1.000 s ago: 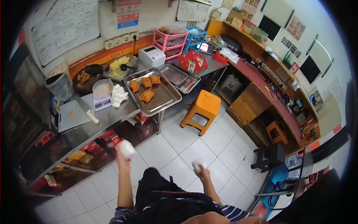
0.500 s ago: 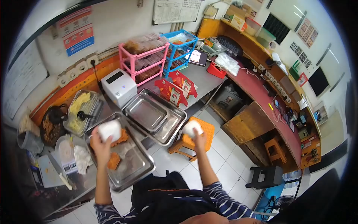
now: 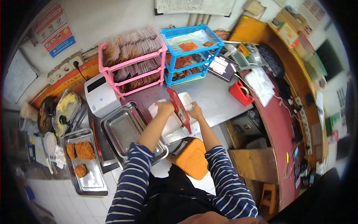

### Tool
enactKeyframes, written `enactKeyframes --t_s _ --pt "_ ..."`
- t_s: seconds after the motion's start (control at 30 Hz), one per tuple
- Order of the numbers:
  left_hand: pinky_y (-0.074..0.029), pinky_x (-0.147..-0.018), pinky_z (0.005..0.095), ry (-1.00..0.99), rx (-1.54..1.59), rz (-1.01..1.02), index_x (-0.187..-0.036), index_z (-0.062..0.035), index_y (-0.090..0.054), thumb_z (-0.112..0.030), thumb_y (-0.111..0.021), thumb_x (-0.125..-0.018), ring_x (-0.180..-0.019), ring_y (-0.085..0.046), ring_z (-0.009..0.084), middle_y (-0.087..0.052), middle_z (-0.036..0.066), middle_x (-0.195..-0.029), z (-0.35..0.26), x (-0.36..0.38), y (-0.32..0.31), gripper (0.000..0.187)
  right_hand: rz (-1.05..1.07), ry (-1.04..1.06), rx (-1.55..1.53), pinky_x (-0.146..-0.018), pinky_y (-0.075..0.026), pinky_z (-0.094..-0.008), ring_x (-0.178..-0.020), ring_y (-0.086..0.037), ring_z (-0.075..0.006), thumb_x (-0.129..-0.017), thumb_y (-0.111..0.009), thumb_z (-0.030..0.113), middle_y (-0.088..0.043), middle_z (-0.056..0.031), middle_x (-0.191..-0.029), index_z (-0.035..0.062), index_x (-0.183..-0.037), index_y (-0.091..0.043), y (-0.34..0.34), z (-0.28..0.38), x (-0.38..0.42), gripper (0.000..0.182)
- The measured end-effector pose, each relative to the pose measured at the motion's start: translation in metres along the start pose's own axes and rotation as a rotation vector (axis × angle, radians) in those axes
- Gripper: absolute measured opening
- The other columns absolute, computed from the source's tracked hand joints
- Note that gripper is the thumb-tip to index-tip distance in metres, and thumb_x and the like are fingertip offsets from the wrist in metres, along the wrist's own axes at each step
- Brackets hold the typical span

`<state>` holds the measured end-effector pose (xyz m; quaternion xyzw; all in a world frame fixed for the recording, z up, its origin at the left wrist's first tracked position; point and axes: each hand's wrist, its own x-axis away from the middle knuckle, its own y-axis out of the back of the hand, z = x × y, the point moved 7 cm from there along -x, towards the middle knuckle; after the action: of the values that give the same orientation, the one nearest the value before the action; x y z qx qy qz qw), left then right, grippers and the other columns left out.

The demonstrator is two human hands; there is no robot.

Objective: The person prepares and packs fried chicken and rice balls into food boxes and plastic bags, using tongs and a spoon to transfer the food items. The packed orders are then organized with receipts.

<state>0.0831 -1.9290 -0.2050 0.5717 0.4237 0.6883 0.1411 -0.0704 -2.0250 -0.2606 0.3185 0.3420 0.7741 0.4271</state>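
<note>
Near the counter's front edge, my left hand [image 3: 166, 108] is closed on a red and white box [image 3: 169, 121] whose white inside faces up. A red printed panel [image 3: 179, 111] stands upright between my two hands. My right hand [image 3: 195, 111] has its fingers bent round the edge of a second white-lined box [image 3: 186, 100], just right of the panel. Both boxes rest at the metal counter, right of an empty steel tray [image 3: 128, 130].
Fried pieces lie in a steel tray [image 3: 97, 182] at left. A white printer [image 3: 102, 96], pink rack [image 3: 138, 58] and blue rack [image 3: 190, 52] stand behind. An orange stool [image 3: 192, 158] is below the counter edge; a red container [image 3: 240, 94] sits right.
The view has shifted rightward. Both hands have moved to the red boxes, which now show white insides. The white objects held earlier are no longer seen apart from the boxes.
</note>
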Motion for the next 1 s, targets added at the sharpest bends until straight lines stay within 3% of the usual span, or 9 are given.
enactKeyframes --t_s 0.1,0.23,0.4,0.43,0.53,0.67,0.77,0.83,1.0 --pt "-0.027 -0.09 0.0569 0.183 0.168 0.147 -0.1 -0.0099 -0.061 -0.024 -0.058 -0.072 -0.103 -0.052 0.0266 -0.057 0.011 -0.108 0.008 -0.082 -0.084 0.032 0.245 -0.011 -0.273 -0.088 -0.04 -0.0345 -0.106 -0.048 -0.0322 -0.057 -0.074 0.036 -0.049 -0.0216 -0.113 -0.0031 -0.117 -0.04 -0.081 -0.055 -0.039 0.078" --pt "-0.026 -0.092 0.0549 0.125 0.248 0.131 -0.101 -0.0087 -0.06 -0.023 -0.057 -0.07 -0.103 -0.05 0.0272 -0.055 0.012 -0.107 -0.001 -0.078 -0.129 0.034 0.303 0.195 0.052 -0.097 -0.03 -0.0375 -0.116 -0.038 -0.0349 -0.064 -0.067 0.04 -0.041 -0.0256 -0.122 -0.0067 -0.116 -0.043 -0.085 -0.041 -0.033 0.074" --pt "-0.025 -0.094 0.0525 -0.028 0.244 -0.091 -0.102 -0.0072 -0.057 -0.021 -0.057 -0.066 -0.104 -0.047 0.0279 -0.053 0.013 -0.105 -0.031 -0.02 -0.115 0.038 0.199 0.244 0.262 -0.102 -0.024 -0.0363 -0.122 -0.03 -0.0336 -0.076 -0.056 0.038 -0.036 -0.0248 -0.127 -0.0069 -0.125 -0.031 -0.12 -0.076 -0.056 0.07" --pt "-0.025 -0.095 0.052 -0.063 0.224 -0.168 -0.102 -0.0069 -0.057 -0.021 -0.056 -0.066 -0.104 -0.047 0.028 -0.053 0.014 -0.105 -0.033 -0.008 -0.098 0.039 0.176 0.061 0.082 -0.1 -0.026 -0.0358 -0.12 -0.033 -0.0341 -0.08 -0.052 0.038 -0.038 -0.0243 -0.126 -0.0052 -0.124 -0.034 -0.056 -0.019 -0.013 0.064" --pt "-0.024 -0.096 0.0506 -0.154 0.132 -0.469 -0.103 -0.006 -0.055 -0.02 -0.056 -0.064 -0.104 -0.045 0.0285 -0.051 0.014 -0.104 -0.023 0.039 -0.029 0.041 -0.005 0.527 -0.19 -0.088 -0.038 -0.036 -0.101 -0.049 -0.0331 -0.087 -0.043 0.028 -0.053 -0.0211 -0.108 -0.0048 -0.111 -0.049 -0.036 -0.033 -0.033 0.041" --pt "-0.021 -0.098 0.0508 -0.418 0.324 -1.007 -0.098 -0.0043 -0.055 -0.018 -0.057 -0.062 -0.1 -0.047 0.0279 -0.052 0.014 -0.1 0.007 0.175 0.001 0.039 -0.61 0.453 -0.449 -0.084 -0.04 -0.0323 -0.096 -0.052 -0.0262 -0.087 -0.048 0.021 -0.055 -0.0175 -0.103 -0.0042 -0.106 -0.051 0.07 0.109 0.084 0.032" --pt "-0.026 -0.097 0.0474 -0.5 0.559 -1.129 -0.102 -0.0015 -0.051 -0.013 -0.056 -0.071 -0.096 -0.049 0.0297 -0.051 0.015 -0.105 0.055 0.293 -0.055 0.034 -0.35 0.674 -0.867 -0.082 -0.04 -0.0296 -0.094 -0.05 -0.0209 -0.088 -0.047 0.016 -0.053 -0.0128 -0.104 -0.0033 -0.105 -0.05 0.05 0.223 0.179 0.026" --pt "-0.032 -0.094 0.0382 -0.649 1.105 -0.888 -0.111 -0.0025 -0.047 -0.016 -0.056 -0.078 -0.1 -0.047 0.0302 -0.05 0.015 -0.106 0.088 0.35 -0.117 0.036 -0.21 0.869 -0.88 -0.081 -0.04 -0.029 -0.092 -0.049 -0.0202 -0.088 -0.047 0.015 -0.052 -0.0118 -0.102 -0.0028 -0.102 -0.05 0.01 0.274 0.239 0.023" --pt "-0.039 -0.086 0.0313 0.173 2.153 -0.831 -0.111 -0.0042 -0.048 -0.021 -0.048 -0.086 -0.099 -0.049 0.0205 -0.05 0.01 -0.112 0.173 0.455 -0.364 0.029 0.536 1.017 -1.088 -0.072 -0.044 -0.0289 -0.084 -0.048 -0.02 -0.082 -0.05 0.011 -0.047 -0.013 -0.097 -0.0003 -0.087 -0.05 -0.107 0.369 0.45 0.012"
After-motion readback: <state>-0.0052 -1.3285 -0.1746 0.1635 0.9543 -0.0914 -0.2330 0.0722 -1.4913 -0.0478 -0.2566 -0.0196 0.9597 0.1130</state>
